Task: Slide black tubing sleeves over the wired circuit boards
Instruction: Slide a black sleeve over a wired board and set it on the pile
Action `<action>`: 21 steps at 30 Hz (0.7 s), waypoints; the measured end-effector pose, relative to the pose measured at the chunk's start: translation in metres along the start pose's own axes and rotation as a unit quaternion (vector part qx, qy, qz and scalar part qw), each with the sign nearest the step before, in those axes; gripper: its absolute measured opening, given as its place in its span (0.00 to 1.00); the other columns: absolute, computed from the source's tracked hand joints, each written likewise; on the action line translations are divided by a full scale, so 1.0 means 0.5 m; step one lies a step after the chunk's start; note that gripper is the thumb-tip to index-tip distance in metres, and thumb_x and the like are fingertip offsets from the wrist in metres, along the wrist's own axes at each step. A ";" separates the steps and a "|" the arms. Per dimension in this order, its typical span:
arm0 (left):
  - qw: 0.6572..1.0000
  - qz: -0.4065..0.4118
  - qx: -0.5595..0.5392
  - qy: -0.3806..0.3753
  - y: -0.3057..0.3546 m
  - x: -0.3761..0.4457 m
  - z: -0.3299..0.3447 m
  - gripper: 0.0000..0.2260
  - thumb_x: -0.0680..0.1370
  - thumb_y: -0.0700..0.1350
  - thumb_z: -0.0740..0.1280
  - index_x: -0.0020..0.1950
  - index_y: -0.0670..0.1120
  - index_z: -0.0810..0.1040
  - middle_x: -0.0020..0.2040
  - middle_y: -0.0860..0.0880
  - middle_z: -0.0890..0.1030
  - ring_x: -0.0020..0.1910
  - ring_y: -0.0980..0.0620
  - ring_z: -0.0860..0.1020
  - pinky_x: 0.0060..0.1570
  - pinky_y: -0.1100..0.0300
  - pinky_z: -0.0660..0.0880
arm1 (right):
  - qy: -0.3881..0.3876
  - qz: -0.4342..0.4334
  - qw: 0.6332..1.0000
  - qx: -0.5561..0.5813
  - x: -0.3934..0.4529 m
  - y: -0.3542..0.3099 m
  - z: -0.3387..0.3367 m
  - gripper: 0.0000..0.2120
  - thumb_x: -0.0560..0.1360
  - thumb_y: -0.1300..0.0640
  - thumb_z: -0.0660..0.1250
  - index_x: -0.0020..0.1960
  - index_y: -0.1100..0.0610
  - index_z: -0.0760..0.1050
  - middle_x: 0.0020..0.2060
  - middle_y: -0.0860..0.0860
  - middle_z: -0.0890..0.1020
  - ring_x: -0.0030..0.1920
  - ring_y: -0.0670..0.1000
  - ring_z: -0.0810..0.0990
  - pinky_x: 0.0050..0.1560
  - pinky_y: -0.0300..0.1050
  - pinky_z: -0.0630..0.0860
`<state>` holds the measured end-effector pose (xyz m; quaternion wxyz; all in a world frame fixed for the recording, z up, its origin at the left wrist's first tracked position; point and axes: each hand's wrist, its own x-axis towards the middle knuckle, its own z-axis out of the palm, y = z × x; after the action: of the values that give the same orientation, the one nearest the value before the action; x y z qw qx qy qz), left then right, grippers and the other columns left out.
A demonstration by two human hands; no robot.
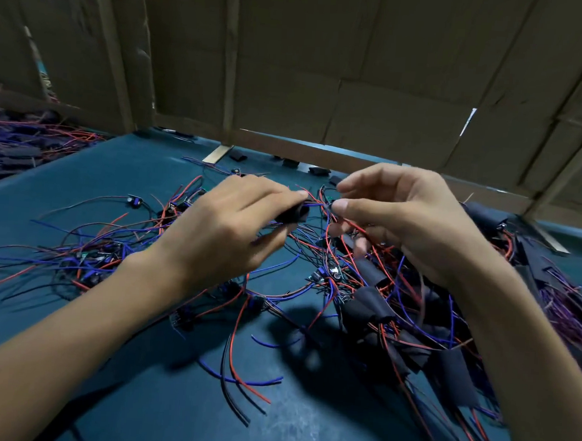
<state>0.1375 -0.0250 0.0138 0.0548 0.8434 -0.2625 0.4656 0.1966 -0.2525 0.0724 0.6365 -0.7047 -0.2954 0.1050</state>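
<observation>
— What is held by the left hand [229, 223]?

— A black tubing sleeve [293, 214] is pinched between its thumb and fingers, open end turned toward the right hand [409, 220].

— And by the right?

— A small wired circuit board [328, 199] is gripped at the tips of the thumb and forefinger, just beside the sleeve's mouth; red and blue wires [313, 201] are seen running from the board into the sleeve. The two hands are brought close together, above the table (whether the board itself has entered the sleeve cannot be told).

— What is laid on the table?

— The blue-green table surface [121, 182] is strewn with loose boards on red, blue and black leads [86, 259] to the left and in the middle. A heap of black sleeves tangled with wires [396, 315] is piled under the right forearm. A few single sleeves [238, 156] are lined along the cardboard wall [359, 88] at the far edge.
</observation>
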 end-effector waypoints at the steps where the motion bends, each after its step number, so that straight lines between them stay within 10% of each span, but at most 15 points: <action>1: 1.000 0.005 0.001 0.000 0.007 0.002 0.001 0.13 0.79 0.40 0.69 0.62 0.36 0.81 0.55 0.41 0.83 0.52 0.42 0.82 0.53 0.47 0.78 | 0.011 -0.010 0.999 -0.036 0.001 0.003 0.008 0.08 0.71 0.67 0.76 0.48 0.63 0.79 0.34 0.57 0.84 0.34 0.52 0.84 0.25 0.40 0.75; 14: 0.996 -0.010 -0.062 -0.056 0.027 0.001 0.016 0.18 0.81 0.36 0.68 0.69 0.31 0.73 0.60 0.38 0.81 0.57 0.41 0.81 0.60 0.49 0.77 | 0.054 -0.003 0.993 -0.105 0.010 0.038 0.052 0.05 0.70 0.67 0.77 0.44 0.62 0.83 0.34 0.55 0.86 0.28 0.46 0.78 0.27 0.36 0.70; 21: 0.990 -0.039 -0.095 -0.092 0.015 -0.006 0.029 0.15 0.79 0.37 0.68 0.65 0.35 0.79 0.55 0.41 0.83 0.53 0.42 0.82 0.57 0.49 0.78 | 0.097 0.014 0.962 -0.256 0.038 0.031 -0.001 0.15 0.68 0.41 0.77 0.37 0.54 0.84 0.31 0.52 0.85 0.29 0.48 0.81 0.38 0.48 0.80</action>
<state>0.1434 -0.0348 0.0020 0.1283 0.8830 -0.2767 0.3568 0.2163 -0.2427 0.0620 0.4587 -0.8551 -0.2393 -0.0345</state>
